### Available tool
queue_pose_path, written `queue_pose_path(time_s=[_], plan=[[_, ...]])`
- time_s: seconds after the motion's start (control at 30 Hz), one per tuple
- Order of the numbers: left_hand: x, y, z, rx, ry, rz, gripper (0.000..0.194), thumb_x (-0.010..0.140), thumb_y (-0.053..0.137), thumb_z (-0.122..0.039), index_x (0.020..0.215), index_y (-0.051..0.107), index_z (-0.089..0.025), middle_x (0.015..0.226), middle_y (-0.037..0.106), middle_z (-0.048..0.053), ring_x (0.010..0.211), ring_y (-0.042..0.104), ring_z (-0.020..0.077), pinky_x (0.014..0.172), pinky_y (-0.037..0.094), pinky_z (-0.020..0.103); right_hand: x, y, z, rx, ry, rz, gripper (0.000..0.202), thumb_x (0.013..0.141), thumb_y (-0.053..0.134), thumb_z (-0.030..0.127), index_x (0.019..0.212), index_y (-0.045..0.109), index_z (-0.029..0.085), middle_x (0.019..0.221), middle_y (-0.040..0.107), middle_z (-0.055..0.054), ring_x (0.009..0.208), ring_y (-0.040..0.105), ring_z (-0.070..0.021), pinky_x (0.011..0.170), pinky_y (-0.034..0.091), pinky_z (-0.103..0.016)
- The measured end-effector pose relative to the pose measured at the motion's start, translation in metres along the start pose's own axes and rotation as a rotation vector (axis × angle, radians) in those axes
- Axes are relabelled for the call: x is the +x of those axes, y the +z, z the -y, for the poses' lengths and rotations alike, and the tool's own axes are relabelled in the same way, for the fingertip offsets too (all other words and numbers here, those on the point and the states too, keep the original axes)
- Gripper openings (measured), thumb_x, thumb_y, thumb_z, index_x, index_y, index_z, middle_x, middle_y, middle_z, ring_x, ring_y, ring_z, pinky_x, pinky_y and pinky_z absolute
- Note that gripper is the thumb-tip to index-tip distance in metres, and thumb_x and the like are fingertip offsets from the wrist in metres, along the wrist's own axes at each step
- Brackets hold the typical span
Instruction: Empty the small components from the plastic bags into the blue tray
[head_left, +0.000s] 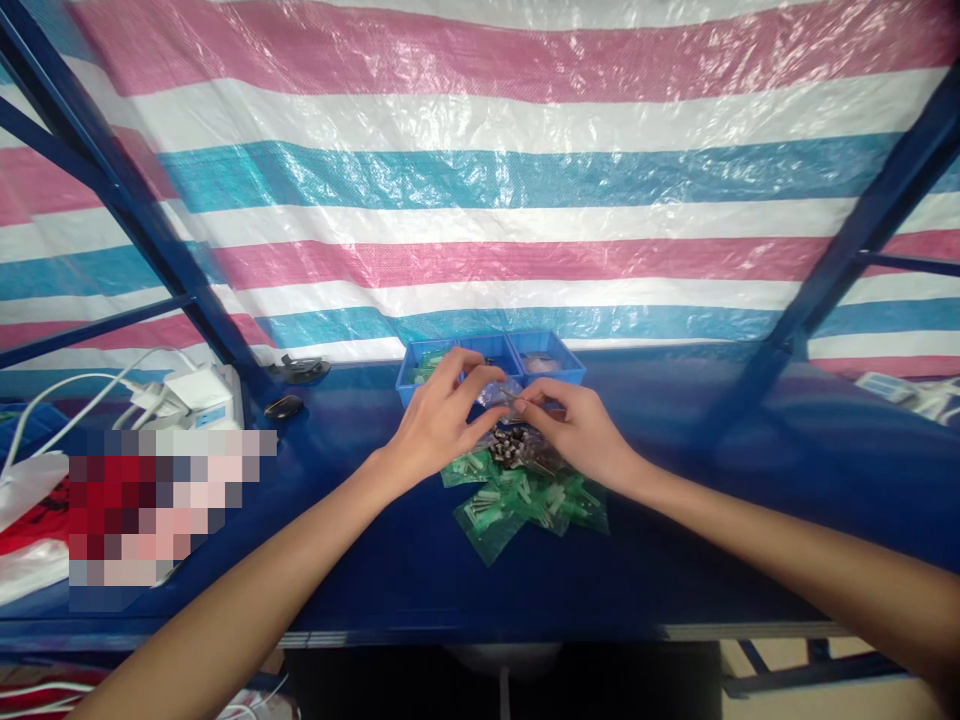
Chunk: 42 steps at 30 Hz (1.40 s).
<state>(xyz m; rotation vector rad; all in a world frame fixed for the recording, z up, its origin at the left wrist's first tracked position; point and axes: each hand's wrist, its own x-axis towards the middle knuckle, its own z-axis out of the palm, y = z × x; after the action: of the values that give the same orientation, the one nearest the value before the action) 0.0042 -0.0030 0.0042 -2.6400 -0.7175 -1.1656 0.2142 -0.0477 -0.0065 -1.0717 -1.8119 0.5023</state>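
Observation:
Both my hands are raised over the middle of the blue table, close together. A small clear plastic bag (491, 392) lies between them, at the fingers of my left hand (442, 415), whose thumb and fingers are curved apart around it. My right hand (574, 425) pinches a small thin piece (511, 396) at the bag's edge. Under the hands is a pile of small dark metal parts (511, 447). Green plastic bags (491, 515) with slim light-coloured pieces inside lie nearer the front. Behind the hands stand joined blue bins (561, 376), partly covered by my left hand.
White power strip and plugs (202, 395) with cables stand at the left, near a small black object (284, 407). Blue metal frame posts (832, 240) rise on both sides before a striped plastic sheet (525, 180). More white items (911, 395) lie at far right.

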Motion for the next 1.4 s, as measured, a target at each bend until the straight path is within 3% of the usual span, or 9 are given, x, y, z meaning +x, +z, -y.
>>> queue_pose_path(time_s=[0.2,0.3,0.43,0.67,0.8,0.97,1.13,1.27,1.4], plan=[[-0.001,0.001,-0.001,-0.006,0.065,0.151,0.037,0.097,0.062,-0.038,0.129,0.056,-0.021,0.118,0.061,0.011,0.108,0.06,0.0256,0.082,0.056,0.038,0.0,0.0,0.001,0.179,0.042,-0.01,0.023,0.092,0.066,0.04,0.082,0.07,0.02,0.109,0.067,-0.009,0.096,0.066,-0.0221,0.064,0.055,-0.03],[-0.002,0.003,0.0,-0.092,0.061,0.13,0.024,0.103,0.05,-0.022,0.126,0.058,-0.02,0.112,0.067,0.008,0.103,0.064,0.0212,0.088,0.055,0.038,0.001,0.0,0.001,0.217,0.061,0.002,0.021,0.092,0.066,0.041,0.091,0.073,0.021,0.12,0.067,-0.01,0.103,0.067,-0.0238,0.065,0.058,-0.032],[-0.001,0.003,0.003,-0.186,-0.039,0.069,0.021,0.103,0.052,-0.023,0.122,0.061,-0.02,0.111,0.071,0.007,0.098,0.068,0.0187,0.086,0.056,0.034,0.003,-0.002,-0.003,0.213,0.05,0.014,0.021,0.092,0.066,0.038,0.103,0.073,0.022,0.128,0.066,-0.011,0.1,0.068,-0.0235,0.064,0.059,-0.033],[-0.002,0.005,0.003,-0.203,-0.194,0.088,0.03,0.099,0.06,-0.027,0.128,0.057,-0.02,0.103,0.073,0.005,0.084,0.069,0.0163,0.075,0.056,0.029,0.007,-0.008,-0.003,0.126,0.041,0.039,0.019,0.093,0.062,0.035,0.096,0.074,0.02,0.094,0.073,-0.007,0.077,0.065,-0.0186,0.062,0.053,-0.031],[-0.002,0.004,0.003,-0.144,-0.202,0.089,0.045,0.099,0.057,-0.029,0.141,0.046,-0.018,0.118,0.065,0.01,0.092,0.067,0.018,0.078,0.056,0.032,0.016,-0.021,-0.011,0.068,0.039,-0.09,0.023,0.091,0.064,0.036,0.102,0.075,0.019,0.098,0.074,-0.008,0.077,0.065,-0.0194,0.063,0.053,-0.033],[-0.004,0.005,0.008,-0.098,-0.146,0.199,0.023,0.101,0.049,-0.025,0.118,0.062,-0.018,0.117,0.062,0.009,0.093,0.065,0.0178,0.076,0.053,0.031,0.035,-0.043,-0.045,-0.19,0.022,-0.212,0.032,0.09,0.062,0.03,0.117,0.073,0.018,0.109,0.074,-0.011,0.093,0.068,-0.0265,0.074,0.053,-0.039],[-0.004,0.006,0.01,-0.126,-0.159,0.342,0.02,0.099,0.053,-0.026,0.109,0.068,-0.018,0.103,0.066,0.006,0.088,0.064,0.018,0.078,0.05,0.033,0.038,-0.049,-0.058,-0.576,-0.155,-0.157,0.029,0.093,0.055,0.025,0.115,0.073,0.018,0.109,0.07,-0.013,0.105,0.062,-0.0324,0.094,0.047,-0.051],[-0.001,0.002,0.015,-0.308,-0.199,0.45,0.018,0.096,0.059,-0.028,0.102,0.073,-0.018,0.093,0.07,0.005,0.082,0.065,0.0159,0.074,0.05,0.029,0.028,-0.039,-0.041,-0.585,-0.296,-0.06,0.027,0.097,0.048,0.02,0.105,0.073,0.018,0.104,0.068,-0.013,0.101,0.061,-0.0302,0.09,0.049,-0.048],[0.0,0.0,0.021,-0.423,-0.249,0.536,0.016,0.092,0.064,-0.023,0.102,0.074,-0.017,0.091,0.074,0.004,0.079,0.067,0.015,0.071,0.05,0.027,0.014,-0.021,-0.021,-0.548,-0.379,0.173,0.024,0.099,0.048,0.018,0.1,0.072,0.016,0.103,0.068,-0.013,0.1,0.06,-0.0277,0.087,0.05,-0.044]])
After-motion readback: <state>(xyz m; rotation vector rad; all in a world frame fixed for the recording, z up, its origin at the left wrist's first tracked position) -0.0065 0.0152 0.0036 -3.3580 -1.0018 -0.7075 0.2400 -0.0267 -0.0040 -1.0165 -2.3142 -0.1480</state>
